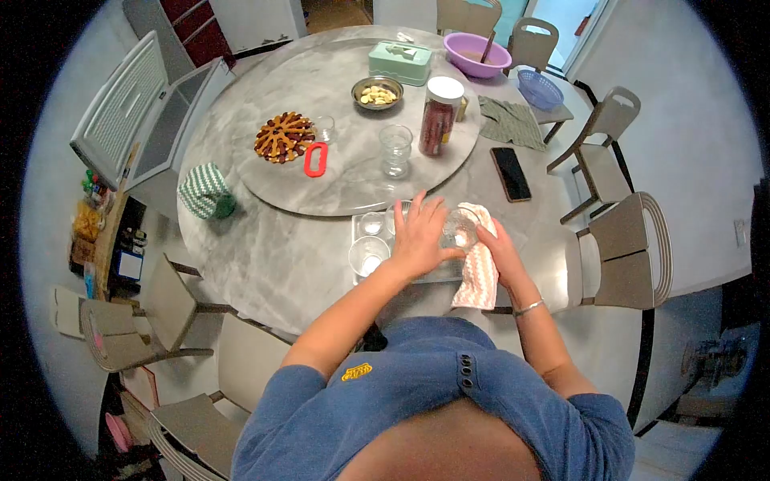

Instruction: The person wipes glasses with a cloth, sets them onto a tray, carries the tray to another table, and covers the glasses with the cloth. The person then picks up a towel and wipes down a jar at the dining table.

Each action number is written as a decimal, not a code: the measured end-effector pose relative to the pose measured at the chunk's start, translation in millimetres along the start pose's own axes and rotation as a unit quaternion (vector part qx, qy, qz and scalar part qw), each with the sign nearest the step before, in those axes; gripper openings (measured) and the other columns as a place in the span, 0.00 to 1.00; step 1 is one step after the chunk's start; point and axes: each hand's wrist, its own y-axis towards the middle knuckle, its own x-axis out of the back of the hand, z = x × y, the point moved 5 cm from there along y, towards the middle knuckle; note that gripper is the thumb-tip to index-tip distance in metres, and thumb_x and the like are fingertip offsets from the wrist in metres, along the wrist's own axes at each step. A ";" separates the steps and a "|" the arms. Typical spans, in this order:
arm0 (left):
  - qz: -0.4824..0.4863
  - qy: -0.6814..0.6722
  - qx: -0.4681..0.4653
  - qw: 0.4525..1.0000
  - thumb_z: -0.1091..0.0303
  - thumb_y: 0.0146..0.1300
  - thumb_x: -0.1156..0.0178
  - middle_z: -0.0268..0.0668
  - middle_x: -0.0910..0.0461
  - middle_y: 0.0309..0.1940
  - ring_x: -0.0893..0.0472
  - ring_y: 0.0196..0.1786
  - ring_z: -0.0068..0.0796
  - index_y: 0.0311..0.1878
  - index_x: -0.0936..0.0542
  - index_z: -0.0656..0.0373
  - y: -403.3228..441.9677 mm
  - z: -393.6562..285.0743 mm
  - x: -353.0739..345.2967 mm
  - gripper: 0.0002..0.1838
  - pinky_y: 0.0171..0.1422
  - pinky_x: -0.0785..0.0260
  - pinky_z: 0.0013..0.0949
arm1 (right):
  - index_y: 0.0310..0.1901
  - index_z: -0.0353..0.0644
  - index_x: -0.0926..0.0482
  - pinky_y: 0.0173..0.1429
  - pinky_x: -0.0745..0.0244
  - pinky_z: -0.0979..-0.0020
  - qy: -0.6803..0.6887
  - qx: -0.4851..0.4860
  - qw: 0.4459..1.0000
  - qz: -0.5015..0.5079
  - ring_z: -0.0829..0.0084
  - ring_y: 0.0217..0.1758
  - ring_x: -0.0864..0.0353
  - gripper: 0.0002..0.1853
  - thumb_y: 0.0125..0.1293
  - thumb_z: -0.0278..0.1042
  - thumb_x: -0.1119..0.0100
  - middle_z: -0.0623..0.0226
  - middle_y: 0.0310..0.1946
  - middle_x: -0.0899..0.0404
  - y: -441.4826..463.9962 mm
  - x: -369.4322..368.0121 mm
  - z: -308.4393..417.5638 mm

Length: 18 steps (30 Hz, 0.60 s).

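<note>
Gripping a pink-and-white cloth [478, 280], we have the fingers of our right hand [504, 252] curled around it, with the cloth pressed against a clear glass [459, 232] between our two hands. Our left hand [419, 232] is open, its fingers spread beside that glass; we cannot tell whether the thumb touches it. Below our hands, near the edge of the marble table [241, 256], is a tray [355, 232]. On its left part we see a larger tumbler [369, 256] in front of a smaller cup [371, 223].

Beyond the tray, on the round turntable [337, 192], we see a stack of glassware [395, 152], a white-lidded jar [438, 124], a metal bowl [377, 94] of pale pieces, a green box [400, 64] and a red ring-shaped piece [316, 159] just beside a round brown patterned mat [285, 137]. To our right lie a dark phone [511, 174] and, beyond it, a grey-green cloth [513, 123]. At the far side sits a purple basin [476, 58]. To our left is a green-and-white striped cloth [206, 191].
</note>
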 end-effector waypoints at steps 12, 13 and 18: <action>-0.002 -0.236 0.124 0.964 0.56 0.36 0.33 0.44 0.31 0.45 0.33 0.51 0.41 0.48 0.34 0.64 15.4 12.5 3.5 0.36 0.51 0.39 0.40 | 0.50 0.38 0.37 0.40 0.29 0.75 0.129 0.007 0.992 0.009 0.77 0.36 0.27 0.21 0.62 0.46 0.58 0.65 0.40 0.29 24.3 0.5 3.4; 0.006 -0.317 0.190 0.929 0.60 0.38 0.33 0.43 0.31 0.45 0.32 0.51 0.38 0.49 0.36 0.66 13.8 13.9 3.5 0.35 0.49 0.36 0.37 | 0.49 0.38 0.37 0.40 0.29 0.75 0.125 0.008 0.992 -0.004 0.76 0.37 0.27 0.22 0.62 0.47 0.59 0.65 0.40 0.29 22.9 3.3 6.9; -0.063 -0.521 0.218 0.823 0.73 0.43 0.36 0.39 0.35 0.47 0.33 0.51 0.31 0.53 0.42 0.65 -9.7 7.3 -14.1 0.34 0.53 0.37 0.34 | 0.50 0.37 0.37 0.45 0.30 0.72 0.100 0.019 0.993 -0.058 0.73 0.42 0.27 0.23 0.62 0.49 0.60 0.63 0.43 0.30 12.8 30.6 -7.3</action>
